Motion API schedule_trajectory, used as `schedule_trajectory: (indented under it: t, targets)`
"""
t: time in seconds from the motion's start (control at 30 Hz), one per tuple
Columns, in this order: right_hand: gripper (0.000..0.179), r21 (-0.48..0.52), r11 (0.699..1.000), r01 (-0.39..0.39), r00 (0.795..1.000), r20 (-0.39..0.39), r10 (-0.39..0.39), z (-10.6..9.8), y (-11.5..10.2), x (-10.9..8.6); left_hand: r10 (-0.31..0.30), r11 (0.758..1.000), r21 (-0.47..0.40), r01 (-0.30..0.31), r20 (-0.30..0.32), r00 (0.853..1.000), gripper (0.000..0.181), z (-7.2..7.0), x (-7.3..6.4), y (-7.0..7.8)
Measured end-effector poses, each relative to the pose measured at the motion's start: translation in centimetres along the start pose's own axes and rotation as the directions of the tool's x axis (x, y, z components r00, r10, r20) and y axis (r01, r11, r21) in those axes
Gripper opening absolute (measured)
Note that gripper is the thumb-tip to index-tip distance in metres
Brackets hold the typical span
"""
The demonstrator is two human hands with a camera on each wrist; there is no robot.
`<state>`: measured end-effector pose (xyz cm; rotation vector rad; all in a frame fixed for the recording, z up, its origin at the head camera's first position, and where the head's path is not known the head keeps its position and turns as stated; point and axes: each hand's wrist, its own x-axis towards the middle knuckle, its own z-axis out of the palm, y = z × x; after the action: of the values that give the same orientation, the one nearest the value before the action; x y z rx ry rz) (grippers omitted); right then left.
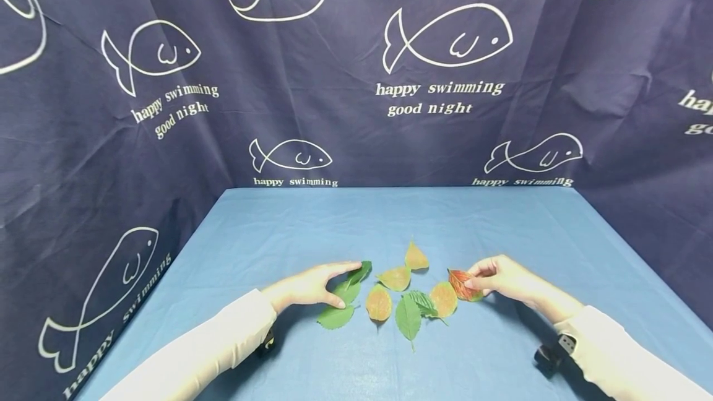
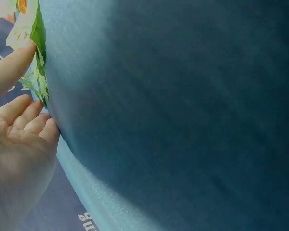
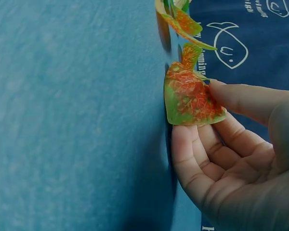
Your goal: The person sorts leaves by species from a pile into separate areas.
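My right hand [image 1: 504,277] pinches a red leaf [image 1: 461,283] with a green edge between thumb and fingers, low over the table. In the right wrist view the red leaf [image 3: 190,96] stands tilted up between thumb and fingers. My left hand [image 1: 312,285] is spread over a group of green leaves on the left. Its fingertips touch the dark green leaf [image 1: 362,271] at the top, and the thumb rests on the lower green leaf [image 1: 336,317]. Another green leaf [image 1: 346,291] lies between them. In the left wrist view the thumb tip presses on a green leaf [image 2: 38,33].
Between the hands lie an orange-green leaf [image 1: 379,303], a long green leaf [image 1: 408,317], a ribbed green leaf [image 1: 424,305] and an orange leaf [image 1: 444,299]. Behind them are two yellowish leaves [image 1: 395,278]. A blue cloth covers the table [image 1: 334,221]; a dark fish-print curtain [image 1: 356,104] surrounds it.
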<state>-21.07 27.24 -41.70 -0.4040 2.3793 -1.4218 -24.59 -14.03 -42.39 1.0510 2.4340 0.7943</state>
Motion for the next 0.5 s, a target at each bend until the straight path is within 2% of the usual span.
schedule_trajectory:
  t: [0.17, 0.5]
  targets:
    - [0.029, 0.039, 0.999, 0.021, 0.999, 0.025, -0.022, -0.1, 0.02, 0.19, -0.008, 1.0, 0.015, 0.008, 0.008, 1.0, 0.08, 0.08, 0.08, -0.14]
    - [0.031, 0.074, 0.996, 0.05, 0.999, 0.013, -0.052, -0.4, -0.08, 0.58, 0.001, 0.999, 0.051, -0.002, 0.015, 1.0, 0.079, 0.1, 0.28, -0.23]
